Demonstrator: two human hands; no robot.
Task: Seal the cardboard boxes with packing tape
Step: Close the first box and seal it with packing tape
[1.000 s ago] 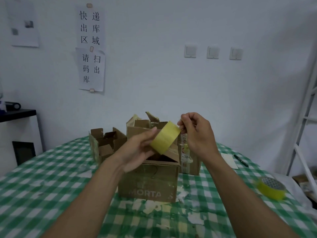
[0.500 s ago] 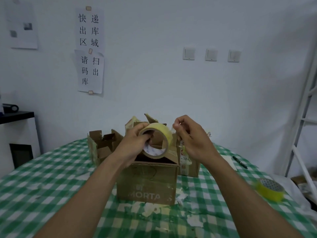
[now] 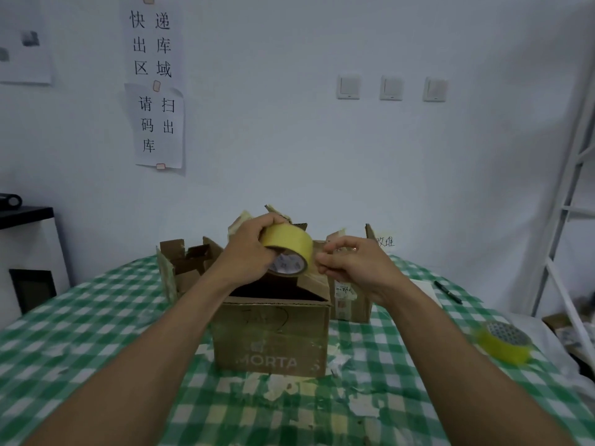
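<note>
The left hand (image 3: 248, 252) grips a yellow tape roll (image 3: 289, 244), fingers curled over its top, above the open box (image 3: 270, 342) printed "MORTA" on the checked surface (image 3: 96, 317). The right hand (image 3: 354, 265) is curled, thumb and forefinger pinched just beside the roll; whether they hold tape cannot be told. Wall sheets read "快递出库区域" (image 3: 151, 43) and "请扫码出库" (image 3: 157, 125).
</note>
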